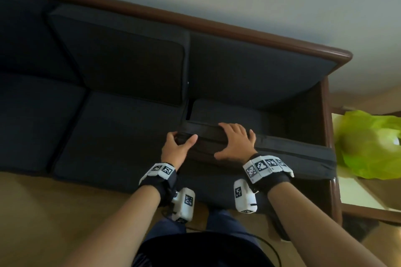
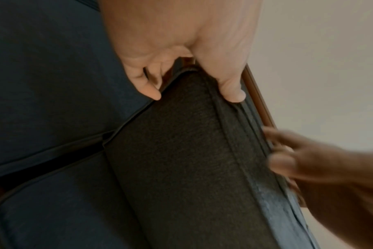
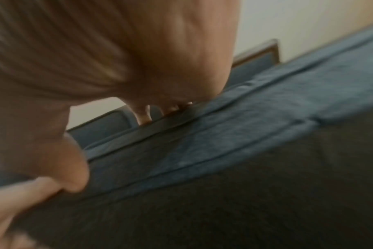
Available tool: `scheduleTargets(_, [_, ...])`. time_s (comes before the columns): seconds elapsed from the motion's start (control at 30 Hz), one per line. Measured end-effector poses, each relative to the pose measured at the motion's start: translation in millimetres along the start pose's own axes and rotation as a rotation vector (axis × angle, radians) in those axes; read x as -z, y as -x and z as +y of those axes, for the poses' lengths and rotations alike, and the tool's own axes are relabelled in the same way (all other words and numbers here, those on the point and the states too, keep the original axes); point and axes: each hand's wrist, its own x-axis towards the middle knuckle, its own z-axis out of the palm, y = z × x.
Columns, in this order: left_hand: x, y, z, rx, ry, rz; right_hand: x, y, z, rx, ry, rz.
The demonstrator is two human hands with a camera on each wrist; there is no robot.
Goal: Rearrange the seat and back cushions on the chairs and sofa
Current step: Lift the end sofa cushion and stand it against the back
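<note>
The left hand [image 1: 176, 147] grips the corner of a dark seat cushion [image 1: 271, 154]; the right hand [image 1: 235, 143] clasps its raised upper edge, fingers over the top; the cushion stands tilted at the sofa's [image 1: 130, 67] right end, beside the wooden armrest [image 1: 325, 115].

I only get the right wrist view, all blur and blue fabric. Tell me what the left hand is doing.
Observer: The left hand grips the corner of the raised seat cushion, thumb on the near face, fingers over the top edge.
Operator: Report which seat it belongs to.
Observer: The end seat of the sofa, beside the wooden armrest; the middle seat cushion lies flat.
Operator: Say what's beyond that armrest.
Observer: A bright green bag, blurred, on a side surface.
Operator: Confirm my right hand's grip.
Observer: The right hand lies spread on the cushion's upper edge, fingers hooked over it.
</note>
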Motion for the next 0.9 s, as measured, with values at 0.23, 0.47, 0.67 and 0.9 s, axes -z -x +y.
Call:
scheduleTargets(0.23, [49,3,-37,-0.020,-0.042,-0.259,-57,-10,-60,0.004,0.442,0.122])
scheduleTargets(0.47, [83,-4,-39,-0.044,-0.085,-0.277,-51,-13,-55,0.002,0.386,0.214])
scheduleTargets(0.67, [95,-16,-5,-0.311,-0.247,-0.354,-30,21,-34,0.041,0.288,0.247])
scheduleTargets(0.9, [104,-23,34,-0.507,-0.679,-0.502,61,56,-24,0.104,0.075,0.277])
